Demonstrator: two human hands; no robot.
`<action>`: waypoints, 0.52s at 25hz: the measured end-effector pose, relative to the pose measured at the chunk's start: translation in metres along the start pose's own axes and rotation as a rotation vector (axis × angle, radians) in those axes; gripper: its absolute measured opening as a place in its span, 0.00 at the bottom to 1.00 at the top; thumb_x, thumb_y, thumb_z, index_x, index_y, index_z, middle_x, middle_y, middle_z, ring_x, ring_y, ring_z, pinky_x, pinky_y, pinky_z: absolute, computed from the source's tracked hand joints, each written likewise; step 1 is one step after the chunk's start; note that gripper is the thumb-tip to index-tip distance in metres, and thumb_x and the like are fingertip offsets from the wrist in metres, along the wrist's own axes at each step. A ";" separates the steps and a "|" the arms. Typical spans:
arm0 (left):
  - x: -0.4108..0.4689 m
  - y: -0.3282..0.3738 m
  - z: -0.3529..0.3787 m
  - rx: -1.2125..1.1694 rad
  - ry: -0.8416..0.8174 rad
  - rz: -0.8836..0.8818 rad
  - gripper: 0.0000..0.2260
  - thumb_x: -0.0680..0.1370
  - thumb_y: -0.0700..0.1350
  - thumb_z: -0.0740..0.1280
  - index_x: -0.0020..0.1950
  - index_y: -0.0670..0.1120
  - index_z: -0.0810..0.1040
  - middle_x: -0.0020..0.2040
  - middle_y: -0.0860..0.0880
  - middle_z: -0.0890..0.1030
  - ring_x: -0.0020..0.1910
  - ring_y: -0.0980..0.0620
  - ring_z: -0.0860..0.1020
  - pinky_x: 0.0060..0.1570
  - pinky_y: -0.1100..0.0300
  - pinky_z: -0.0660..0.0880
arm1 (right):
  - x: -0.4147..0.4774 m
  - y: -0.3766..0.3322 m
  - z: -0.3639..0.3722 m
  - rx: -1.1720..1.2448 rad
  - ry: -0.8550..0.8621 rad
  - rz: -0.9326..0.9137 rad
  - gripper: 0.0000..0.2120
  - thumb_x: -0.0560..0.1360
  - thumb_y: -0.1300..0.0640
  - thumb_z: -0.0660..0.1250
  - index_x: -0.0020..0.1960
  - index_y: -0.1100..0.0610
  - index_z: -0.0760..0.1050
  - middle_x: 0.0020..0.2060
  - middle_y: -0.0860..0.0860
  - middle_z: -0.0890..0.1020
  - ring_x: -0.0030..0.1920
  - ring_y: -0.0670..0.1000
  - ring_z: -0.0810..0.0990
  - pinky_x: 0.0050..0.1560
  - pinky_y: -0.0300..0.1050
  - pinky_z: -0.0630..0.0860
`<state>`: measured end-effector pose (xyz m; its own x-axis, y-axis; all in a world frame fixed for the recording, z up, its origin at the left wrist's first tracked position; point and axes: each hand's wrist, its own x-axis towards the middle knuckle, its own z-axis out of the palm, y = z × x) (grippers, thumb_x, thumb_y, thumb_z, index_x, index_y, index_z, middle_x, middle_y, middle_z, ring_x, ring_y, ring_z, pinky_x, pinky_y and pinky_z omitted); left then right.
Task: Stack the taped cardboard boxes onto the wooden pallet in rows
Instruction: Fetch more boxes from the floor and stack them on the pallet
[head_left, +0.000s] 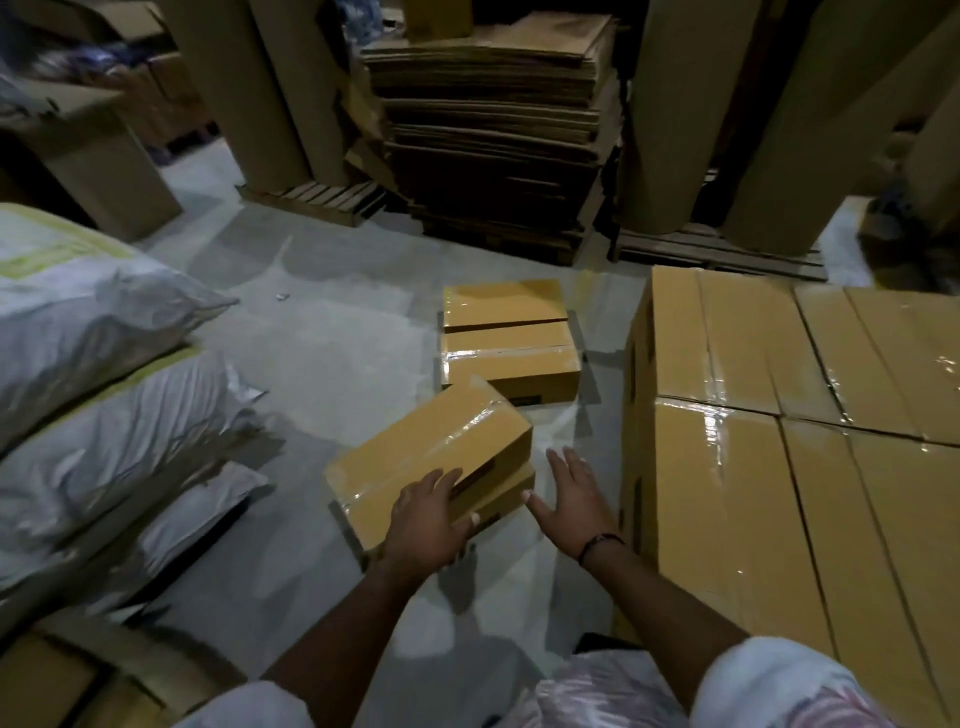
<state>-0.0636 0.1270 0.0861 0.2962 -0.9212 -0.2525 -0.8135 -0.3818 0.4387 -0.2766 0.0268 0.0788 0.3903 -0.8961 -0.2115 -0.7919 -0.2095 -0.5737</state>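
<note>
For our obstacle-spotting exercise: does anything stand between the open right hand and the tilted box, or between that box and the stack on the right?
Nothing visible. Only bare floor separates the right hand from the tilted box, which the left hand grips, and the box from the stack.

Warehouse or packing storeroom, dim light. Bare concrete floor (322, 364). Flattened cardboard sheets (493, 130) stacked high at the back. Tall brown paper rolls (670, 114) stand on wooden pallets (717, 249). White woven sacks (93, 322) piled at left. Block of sealed cartons (779, 467) in tight rows at right. A taped box (431, 452) and others loose on the floor.
</note>
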 end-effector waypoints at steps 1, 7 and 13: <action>-0.002 -0.013 -0.002 0.000 -0.009 -0.019 0.34 0.78 0.65 0.65 0.82 0.58 0.59 0.81 0.49 0.62 0.78 0.43 0.61 0.75 0.44 0.62 | 0.005 -0.009 0.006 0.018 -0.005 0.000 0.37 0.80 0.40 0.64 0.82 0.51 0.53 0.82 0.53 0.53 0.81 0.57 0.51 0.79 0.56 0.56; 0.000 -0.083 -0.016 -0.017 -0.034 -0.115 0.34 0.77 0.65 0.66 0.81 0.57 0.62 0.79 0.49 0.67 0.76 0.43 0.66 0.73 0.43 0.66 | 0.053 -0.054 0.051 0.190 -0.014 0.070 0.35 0.80 0.44 0.67 0.80 0.57 0.59 0.79 0.57 0.60 0.79 0.57 0.58 0.75 0.52 0.62; 0.063 -0.142 -0.050 0.032 -0.062 -0.094 0.32 0.78 0.62 0.68 0.80 0.55 0.65 0.76 0.50 0.71 0.72 0.45 0.71 0.68 0.50 0.69 | 0.126 -0.088 0.105 0.226 -0.136 0.145 0.35 0.80 0.44 0.66 0.81 0.57 0.58 0.80 0.56 0.58 0.78 0.58 0.60 0.74 0.56 0.66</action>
<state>0.0954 0.1196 0.0515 0.3417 -0.8745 -0.3443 -0.7995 -0.4630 0.3827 -0.1089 -0.0266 0.0197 0.3525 -0.8465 -0.3991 -0.7252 0.0225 -0.6882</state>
